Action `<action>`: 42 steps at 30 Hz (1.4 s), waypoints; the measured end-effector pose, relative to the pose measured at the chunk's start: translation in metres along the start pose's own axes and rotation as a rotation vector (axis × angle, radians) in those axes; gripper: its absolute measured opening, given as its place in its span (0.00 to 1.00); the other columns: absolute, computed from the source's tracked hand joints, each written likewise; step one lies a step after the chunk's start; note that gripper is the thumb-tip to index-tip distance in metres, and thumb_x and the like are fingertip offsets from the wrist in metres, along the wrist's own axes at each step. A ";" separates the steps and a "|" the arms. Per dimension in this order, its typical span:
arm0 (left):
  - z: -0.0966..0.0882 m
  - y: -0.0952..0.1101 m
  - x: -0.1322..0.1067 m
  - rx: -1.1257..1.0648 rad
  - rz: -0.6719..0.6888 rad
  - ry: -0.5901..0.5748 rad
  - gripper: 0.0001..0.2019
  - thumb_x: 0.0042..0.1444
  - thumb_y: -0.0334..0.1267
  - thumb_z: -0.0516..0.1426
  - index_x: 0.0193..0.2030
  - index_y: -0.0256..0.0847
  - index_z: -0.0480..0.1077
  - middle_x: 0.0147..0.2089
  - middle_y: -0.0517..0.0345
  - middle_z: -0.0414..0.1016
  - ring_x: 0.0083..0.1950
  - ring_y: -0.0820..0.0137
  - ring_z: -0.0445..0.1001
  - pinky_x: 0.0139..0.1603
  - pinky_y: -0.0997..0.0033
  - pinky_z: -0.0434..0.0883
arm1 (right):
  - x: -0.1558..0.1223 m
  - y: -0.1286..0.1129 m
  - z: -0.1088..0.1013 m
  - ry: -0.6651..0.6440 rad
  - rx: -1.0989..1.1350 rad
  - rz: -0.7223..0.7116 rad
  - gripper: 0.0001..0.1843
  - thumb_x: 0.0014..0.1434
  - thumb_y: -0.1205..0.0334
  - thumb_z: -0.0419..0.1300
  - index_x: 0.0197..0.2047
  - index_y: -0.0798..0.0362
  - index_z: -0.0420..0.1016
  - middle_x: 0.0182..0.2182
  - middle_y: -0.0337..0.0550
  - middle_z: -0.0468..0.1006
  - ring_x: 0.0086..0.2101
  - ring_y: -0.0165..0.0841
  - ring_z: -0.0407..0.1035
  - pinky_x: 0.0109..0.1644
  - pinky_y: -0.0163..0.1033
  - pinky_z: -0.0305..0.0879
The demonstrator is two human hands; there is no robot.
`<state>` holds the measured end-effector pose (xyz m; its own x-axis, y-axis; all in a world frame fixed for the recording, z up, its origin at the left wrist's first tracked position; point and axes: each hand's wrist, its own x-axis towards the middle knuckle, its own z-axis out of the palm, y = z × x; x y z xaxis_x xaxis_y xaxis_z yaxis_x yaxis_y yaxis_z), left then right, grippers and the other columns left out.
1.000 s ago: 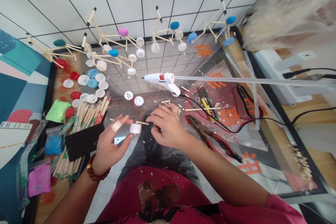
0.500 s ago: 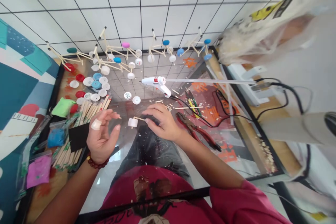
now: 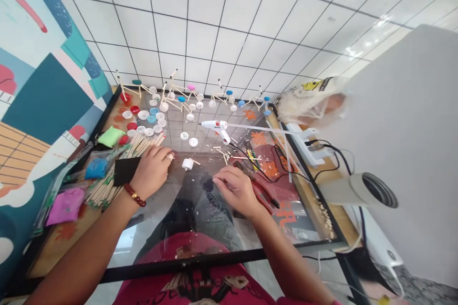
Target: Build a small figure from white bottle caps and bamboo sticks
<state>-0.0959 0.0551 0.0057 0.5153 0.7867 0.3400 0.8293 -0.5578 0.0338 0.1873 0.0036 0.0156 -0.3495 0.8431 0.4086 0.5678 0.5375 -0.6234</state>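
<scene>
A white bottle cap piece (image 3: 187,164) stands on the glass tabletop between my hands, with a short wooden stick (image 3: 195,162) jutting out to its right. My left hand (image 3: 152,170), palm down with fingers curled, lies at the right end of a pile of wooden sticks (image 3: 105,189) and beside a black card (image 3: 125,171). Its fingertips are turned away, so anything under them is hidden. To the right of the cap piece, apart from it, my right hand (image 3: 236,188) hovers with thumb and fingers drawn together; nothing shows between them.
Behind the hands lies a white glue gun (image 3: 216,127), its cable running right to a power strip (image 3: 309,145). Red-handled pliers (image 3: 265,193) are by my right wrist. Loose caps (image 3: 143,115) and several stick-and-cap figures (image 3: 214,97) line the back. Clay packets (image 3: 66,206) sit left.
My right hand has let go of the stick on the cap piece and drawn back right. My left hand has turned palm down, fingers curling near the sticks. The head view has tilted up.
</scene>
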 end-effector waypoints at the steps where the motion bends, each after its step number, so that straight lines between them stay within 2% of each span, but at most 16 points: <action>1: 0.002 0.001 0.000 0.011 0.009 -0.029 0.15 0.54 0.25 0.54 0.46 0.35 0.77 0.49 0.43 0.77 0.53 0.53 0.71 0.60 0.48 0.64 | -0.004 -0.001 -0.001 0.006 -0.007 0.018 0.07 0.65 0.65 0.57 0.39 0.50 0.77 0.34 0.42 0.78 0.37 0.32 0.72 0.43 0.38 0.67; 4: 0.008 0.002 0.000 0.018 -0.005 -0.093 0.14 0.52 0.24 0.54 0.42 0.35 0.78 0.44 0.42 0.78 0.48 0.53 0.72 0.58 0.48 0.65 | -0.015 -0.002 0.001 0.016 0.000 0.069 0.07 0.65 0.64 0.58 0.38 0.50 0.77 0.34 0.43 0.78 0.36 0.32 0.72 0.43 0.38 0.67; 8: 0.008 0.001 0.000 0.018 -0.030 -0.095 0.12 0.52 0.24 0.54 0.36 0.38 0.78 0.38 0.42 0.76 0.44 0.54 0.72 0.57 0.47 0.64 | -0.027 -0.010 0.012 -0.028 0.013 0.103 0.08 0.63 0.61 0.61 0.31 0.51 0.74 0.29 0.40 0.76 0.32 0.30 0.70 0.38 0.37 0.65; 11: 0.008 0.001 0.000 0.032 -0.031 -0.074 0.12 0.51 0.24 0.53 0.35 0.37 0.78 0.37 0.41 0.75 0.43 0.53 0.72 0.57 0.47 0.64 | -0.040 -0.013 0.014 -0.063 -0.149 0.065 0.12 0.62 0.57 0.63 0.29 0.51 0.73 0.29 0.39 0.76 0.32 0.32 0.70 0.39 0.38 0.62; 13: 0.009 0.001 0.000 0.027 -0.028 -0.052 0.11 0.51 0.24 0.53 0.33 0.37 0.77 0.36 0.41 0.75 0.41 0.53 0.71 0.56 0.46 0.64 | -0.052 -0.005 0.007 -0.020 -0.353 0.079 0.11 0.62 0.56 0.63 0.30 0.52 0.74 0.32 0.42 0.77 0.36 0.34 0.70 0.43 0.41 0.62; 15: 0.013 0.000 -0.001 0.015 -0.020 -0.017 0.11 0.51 0.24 0.52 0.31 0.38 0.75 0.34 0.43 0.73 0.40 0.53 0.71 0.55 0.45 0.64 | -0.063 0.010 -0.009 0.088 -0.532 0.154 0.09 0.62 0.57 0.62 0.32 0.52 0.75 0.37 0.45 0.77 0.41 0.38 0.70 0.47 0.43 0.62; 18: 0.023 -0.003 -0.002 -0.015 -0.022 0.064 0.10 0.50 0.24 0.51 0.27 0.40 0.70 0.30 0.47 0.69 0.37 0.56 0.70 0.53 0.45 0.65 | -0.064 0.038 -0.041 0.201 -0.610 0.253 0.09 0.64 0.59 0.58 0.37 0.52 0.77 0.39 0.47 0.78 0.42 0.39 0.70 0.47 0.42 0.63; 19: 0.026 -0.004 -0.002 -0.052 -0.023 0.093 0.09 0.51 0.24 0.51 0.26 0.41 0.68 0.29 0.49 0.68 0.36 0.58 0.70 0.53 0.45 0.65 | -0.057 0.046 -0.050 0.171 -0.629 0.266 0.10 0.65 0.61 0.56 0.40 0.53 0.78 0.39 0.48 0.78 0.41 0.38 0.71 0.46 0.41 0.63; 21: 0.030 -0.006 -0.002 -0.114 -0.021 0.130 0.09 0.52 0.24 0.51 0.25 0.40 0.66 0.28 0.52 0.66 0.35 0.60 0.69 0.55 0.45 0.64 | -0.035 0.057 -0.065 0.018 -0.726 0.270 0.14 0.67 0.65 0.51 0.45 0.54 0.79 0.41 0.50 0.78 0.43 0.38 0.70 0.48 0.41 0.61; 25: 0.029 -0.005 -0.004 -0.054 -0.010 0.108 0.11 0.53 0.23 0.49 0.26 0.39 0.68 0.30 0.50 0.68 0.36 0.60 0.71 0.56 0.46 0.63 | 0.019 0.065 -0.066 -0.420 -0.862 0.245 0.16 0.65 0.66 0.52 0.47 0.57 0.80 0.43 0.55 0.77 0.46 0.41 0.68 0.50 0.41 0.58; 28: 0.026 -0.002 -0.006 0.001 -0.008 0.073 0.12 0.53 0.24 0.50 0.27 0.38 0.72 0.32 0.45 0.72 0.38 0.57 0.73 0.57 0.45 0.61 | 0.040 0.068 -0.054 -0.475 -0.855 0.242 0.13 0.62 0.67 0.55 0.42 0.59 0.81 0.41 0.58 0.78 0.45 0.42 0.69 0.49 0.41 0.58; 32: 0.019 -0.001 -0.008 0.000 -0.012 0.102 0.13 0.50 0.25 0.51 0.30 0.39 0.76 0.33 0.42 0.75 0.41 0.54 0.75 0.60 0.44 0.59 | 0.044 0.072 -0.044 -0.433 -0.809 0.243 0.11 0.60 0.70 0.56 0.37 0.61 0.82 0.39 0.59 0.79 0.43 0.41 0.71 0.46 0.39 0.60; 35: 0.003 0.000 -0.003 -0.071 -0.039 0.222 0.12 0.53 0.28 0.52 0.31 0.40 0.77 0.39 0.43 0.78 0.44 0.55 0.75 0.60 0.48 0.60 | 0.043 0.068 -0.046 -0.342 -0.718 0.226 0.11 0.61 0.70 0.56 0.40 0.59 0.81 0.40 0.54 0.79 0.42 0.37 0.71 0.46 0.37 0.61; 37: -0.011 0.006 0.002 -0.177 -0.089 0.314 0.11 0.57 0.34 0.54 0.27 0.42 0.75 0.38 0.45 0.79 0.44 0.56 0.75 0.55 0.53 0.65 | 0.042 0.058 -0.048 -0.267 -0.660 0.215 0.12 0.62 0.68 0.55 0.43 0.57 0.79 0.40 0.50 0.80 0.41 0.34 0.72 0.46 0.36 0.63; 40: -0.026 0.035 0.009 -0.491 -0.171 0.416 0.13 0.54 0.45 0.60 0.23 0.42 0.71 0.32 0.52 0.78 0.38 0.61 0.75 0.45 0.62 0.69 | 0.038 0.031 -0.038 -0.083 -0.443 0.221 0.14 0.66 0.61 0.51 0.46 0.56 0.76 0.38 0.45 0.79 0.37 0.32 0.71 0.42 0.35 0.65; 42: -0.029 0.065 0.011 -0.737 -0.212 0.390 0.11 0.56 0.46 0.59 0.29 0.42 0.74 0.36 0.53 0.80 0.39 0.63 0.76 0.44 0.65 0.70 | 0.032 0.009 -0.024 0.098 -0.017 0.227 0.13 0.64 0.55 0.55 0.41 0.54 0.74 0.32 0.41 0.77 0.31 0.30 0.70 0.36 0.34 0.65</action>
<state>-0.0428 0.0194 0.0391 0.1426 0.8218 0.5517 0.4781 -0.5452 0.6886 0.1996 0.0350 0.0389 -0.1378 0.9364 0.3227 0.6363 0.3334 -0.6956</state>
